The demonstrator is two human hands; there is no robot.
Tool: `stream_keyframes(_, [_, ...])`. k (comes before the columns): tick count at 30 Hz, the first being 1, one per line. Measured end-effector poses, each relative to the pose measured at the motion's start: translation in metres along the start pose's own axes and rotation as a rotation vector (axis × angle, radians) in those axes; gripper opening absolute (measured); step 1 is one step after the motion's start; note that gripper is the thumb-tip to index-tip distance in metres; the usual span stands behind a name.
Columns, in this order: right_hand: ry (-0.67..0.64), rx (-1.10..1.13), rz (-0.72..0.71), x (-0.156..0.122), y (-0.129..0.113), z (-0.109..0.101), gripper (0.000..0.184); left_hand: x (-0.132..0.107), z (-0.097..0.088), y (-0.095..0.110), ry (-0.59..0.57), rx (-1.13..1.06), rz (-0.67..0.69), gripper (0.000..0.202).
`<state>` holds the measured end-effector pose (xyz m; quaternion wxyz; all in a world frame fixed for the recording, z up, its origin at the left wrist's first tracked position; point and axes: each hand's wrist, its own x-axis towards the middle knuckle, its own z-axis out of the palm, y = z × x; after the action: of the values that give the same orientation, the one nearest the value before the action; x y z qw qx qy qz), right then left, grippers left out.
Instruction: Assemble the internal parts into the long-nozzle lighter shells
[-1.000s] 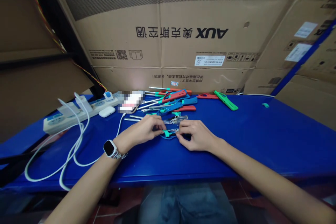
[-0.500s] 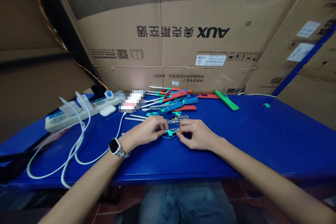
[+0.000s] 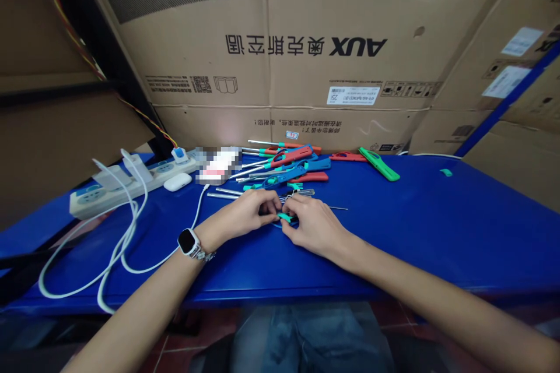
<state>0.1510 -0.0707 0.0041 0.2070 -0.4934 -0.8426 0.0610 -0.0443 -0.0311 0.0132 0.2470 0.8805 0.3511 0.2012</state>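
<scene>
My left hand [image 3: 256, 208] is closed at the near end of an opened utility lighter lying low over the table, its fingertips at a small teal plastic piece [image 3: 285, 217]. From the other side my right hand [image 3: 312, 221] pinches that teal piece, thumb and fingers bent around it. Most of the lighter's body is covered by my fingers; a bit of blue edge shows beneath. Just behind my hands lies another opened lighter with a clear tank [image 3: 310, 193], and its metal tube [image 3: 225, 192] points left. A thin metal rod [image 3: 339, 207] sticks out beyond my right hand.
Behind are piled utility lighters, red [image 3: 294, 155] and blue [image 3: 284, 176]. A green lighter [image 3: 380, 164] rests against a red one [image 3: 347, 157]. A loose teal piece [image 3: 445, 172] lies right. Left are a power strip [image 3: 94, 200], white cables [image 3: 131, 227] and a white case [image 3: 177, 182].
My right hand has moved a little left, from the lighter's right end onto the teal piece. The thin rod now shows beyond it. My left hand stays nearly in place.
</scene>
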Motion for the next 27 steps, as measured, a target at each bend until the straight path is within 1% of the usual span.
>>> stream_keyframes(2, [0.001, 0.003, 0.01, 0.0, 0.001, 0.001, 0.012, -0.002, -0.002, -0.001, 0.027, 0.056, 0.053, 0.01])
stream_keyframes(3, [0.002, 0.008, 0.012, 0.0, 0.001, 0.001, 0.012, -0.004, -0.003, -0.001, 0.022, 0.083, 0.084, 0.01])
stream_keyframes(6, [0.001, 0.013, 0.02, -0.001, 0.001, 0.0, 0.013, -0.006, -0.004, -0.002, -0.061, 0.149, 0.144, 0.007])
stream_keyframes(9, [-0.024, -0.06, 0.032, -0.002, -0.002, -0.002, 0.013, -0.006, -0.002, -0.002, -0.116, 0.195, 0.167, 0.01])
stream_keyframes(13, [-0.097, -0.195, -0.007, -0.003, -0.011, -0.01, 0.015, -0.005, 0.0, -0.004, -0.115, 0.204, 0.181, 0.011])
stream_keyframes(17, [-0.142, -0.239, -0.024, 0.0, -0.014, -0.015, 0.016, -0.005, 0.001, -0.005, -0.113, 0.205, 0.193, 0.013])
stream_keyframes(23, [-0.107, -0.198, 0.005, 0.001, -0.007, -0.017, 0.014, -0.005, 0.001, -0.007, -0.104, 0.207, 0.205, 0.016])
stream_keyframes(27, [-0.075, -0.158, 0.015, 0.0, -0.002, -0.013, 0.012, -0.004, 0.001, -0.008, -0.106, 0.192, 0.214, 0.016])
